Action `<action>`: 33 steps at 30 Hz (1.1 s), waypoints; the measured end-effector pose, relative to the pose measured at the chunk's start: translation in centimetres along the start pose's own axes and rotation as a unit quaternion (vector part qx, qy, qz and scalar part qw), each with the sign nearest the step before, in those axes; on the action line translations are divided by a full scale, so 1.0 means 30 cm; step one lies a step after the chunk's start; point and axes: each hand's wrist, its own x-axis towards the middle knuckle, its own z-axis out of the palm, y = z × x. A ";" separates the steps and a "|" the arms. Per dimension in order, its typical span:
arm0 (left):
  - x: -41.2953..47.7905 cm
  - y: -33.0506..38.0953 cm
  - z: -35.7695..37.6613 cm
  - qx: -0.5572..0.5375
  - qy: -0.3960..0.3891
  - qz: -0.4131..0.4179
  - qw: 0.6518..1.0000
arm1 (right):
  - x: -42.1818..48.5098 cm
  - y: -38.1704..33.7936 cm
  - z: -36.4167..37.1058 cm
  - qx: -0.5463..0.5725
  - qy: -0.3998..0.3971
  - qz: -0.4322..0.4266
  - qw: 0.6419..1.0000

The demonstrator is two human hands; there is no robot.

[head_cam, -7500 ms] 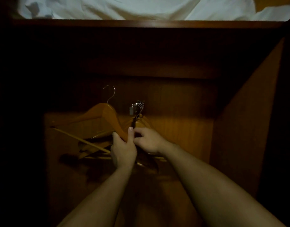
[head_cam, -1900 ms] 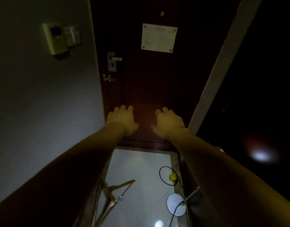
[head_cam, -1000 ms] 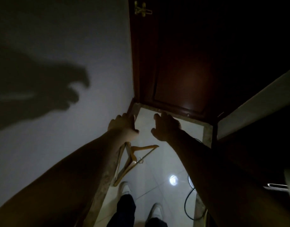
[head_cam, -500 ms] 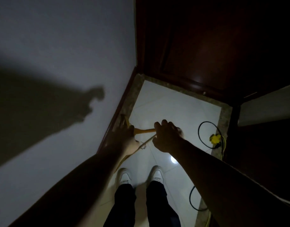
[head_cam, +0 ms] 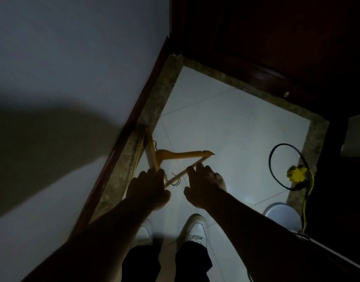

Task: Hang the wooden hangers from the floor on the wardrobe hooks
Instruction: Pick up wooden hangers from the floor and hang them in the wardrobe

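Now lower than half a second ago, reaching floor level: left hand [head_cam: 149, 189] and right hand [head_cam: 204, 187] at wooden hangers [head_cam: 176, 159] lying on floor [head_cam: 226, 123] beside skirting. Fingers' closure: cannot tell. Pickup and hanging remain.

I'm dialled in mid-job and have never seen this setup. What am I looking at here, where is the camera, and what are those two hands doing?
There is no machine: a person wears one wide-angle camera on the head, looking down. Both bare arms reach toward the pale tiled floor beside the wall. The wooden hangers lie there by the skirting. The left hand is at one hanger's wooden arm, and the right hand touches the lower bar; whether either has gripped yet is too dark to tell. The white shoes are the person's own. A black cable with a yellow plug lies to the right.
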 end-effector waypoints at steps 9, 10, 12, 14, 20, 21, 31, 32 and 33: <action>0.359 -0.129 0.341 0.048 -0.009 -0.019 0.999 | 0.440 0.022 0.304 -0.007 -0.005 -0.014 1.000; 0.391 -0.146 0.375 0.056 -0.011 -0.019 0.998 | 0.480 0.034 0.325 -0.016 -0.008 -0.015 1.000; 0.451 -0.176 0.440 0.066 -0.019 -0.018 0.997 | 0.560 0.059 0.364 -0.027 -0.009 -0.012 1.000; 0.504 -0.200 0.496 0.065 -0.025 -0.028 0.997 | 0.634 0.072 0.395 -0.028 -0.008 -0.006 1.000; 0.632 -0.253 0.657 0.094 -0.014 0.004 0.995 | 0.815 0.060 0.464 -0.046 0.012 -0.006 0.999; 0.648 -0.255 0.668 0.094 -0.006 0.005 0.996 | 0.837 0.058 0.475 -0.044 0.020 -0.006 0.999; 0.784 -0.290 0.711 0.036 -0.026 -0.008 0.999 | 0.983 0.037 0.513 -0.006 0.053 -0.017 0.998; 0.791 -0.290 0.707 0.028 -0.031 -0.011 0.999 | 0.993 0.033 0.518 -0.013 0.057 -0.015 0.998; 0.793 -0.290 0.703 0.022 -0.031 -0.014 0.999 | 0.998 0.030 0.524 -0.026 0.058 -0.015 0.998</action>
